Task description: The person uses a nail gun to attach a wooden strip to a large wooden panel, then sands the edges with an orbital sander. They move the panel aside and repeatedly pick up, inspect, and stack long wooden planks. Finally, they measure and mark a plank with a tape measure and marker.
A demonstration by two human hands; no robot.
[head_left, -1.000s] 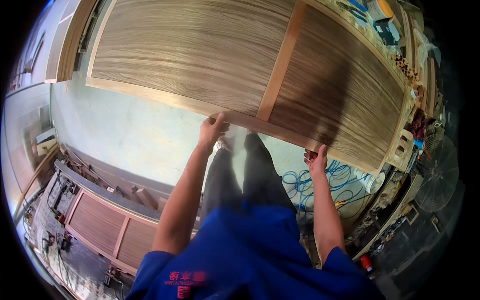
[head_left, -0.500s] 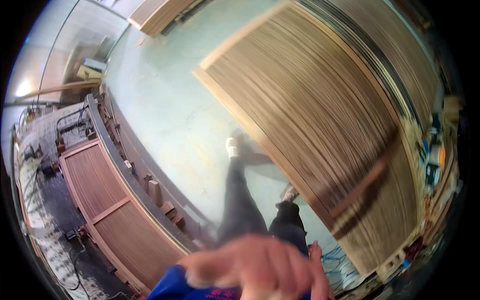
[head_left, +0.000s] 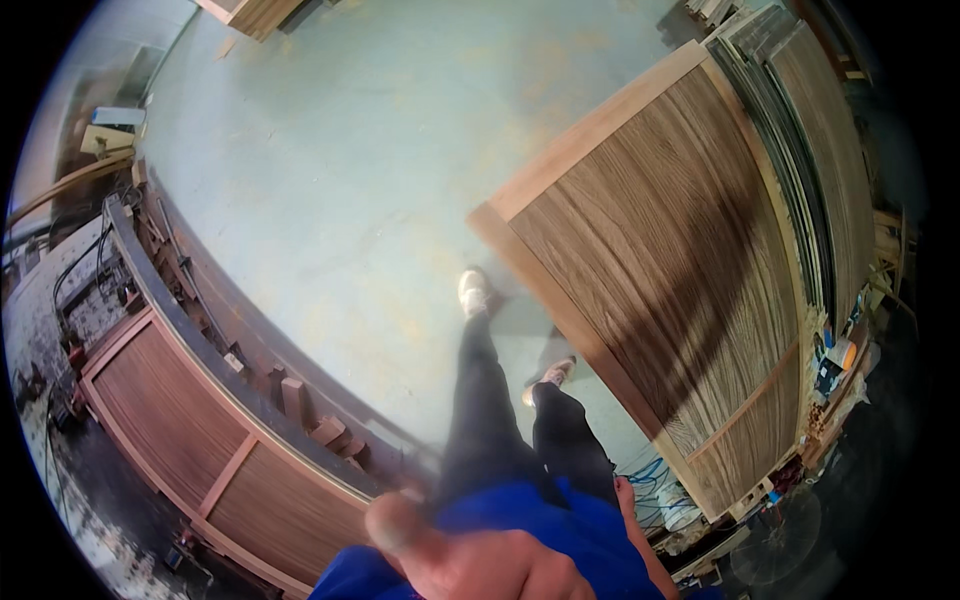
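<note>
Partly curled, my left hand (head_left: 480,562) fronts my shirt (head_left: 505,508), hold hidden; right hand (head_left: 625,491) near panel (head_left: 640,240), can't tell its grip.

Up close, a blurred left hand (head_left: 490,565), it seems, fills the front of the blue shirt (head_left: 500,508); right hand (head_left: 625,492) beside the dark trousers (head_left: 482,430). Pale floor (head_left: 330,200) ahead, big framed panel (head_left: 650,240) to the right, reddish panel (head_left: 172,420) left!
</note>
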